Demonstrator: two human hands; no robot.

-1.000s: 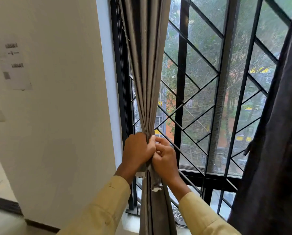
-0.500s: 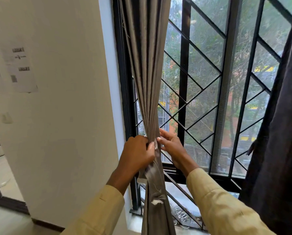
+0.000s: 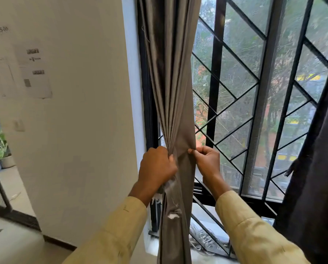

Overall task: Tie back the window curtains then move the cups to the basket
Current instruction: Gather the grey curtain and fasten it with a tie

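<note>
Now gripping the bunched curtain [image 3: 170, 82] in the left hand [image 3: 156, 168] and pinching its loose edge in the right hand [image 3: 207, 161], parted since clasping together a second ago, probably still gathering before tying.

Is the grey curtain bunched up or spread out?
Bunched up. The grey curtain narrows into pleats where the left hand grips it; the right hand pinches its edge.
</note>
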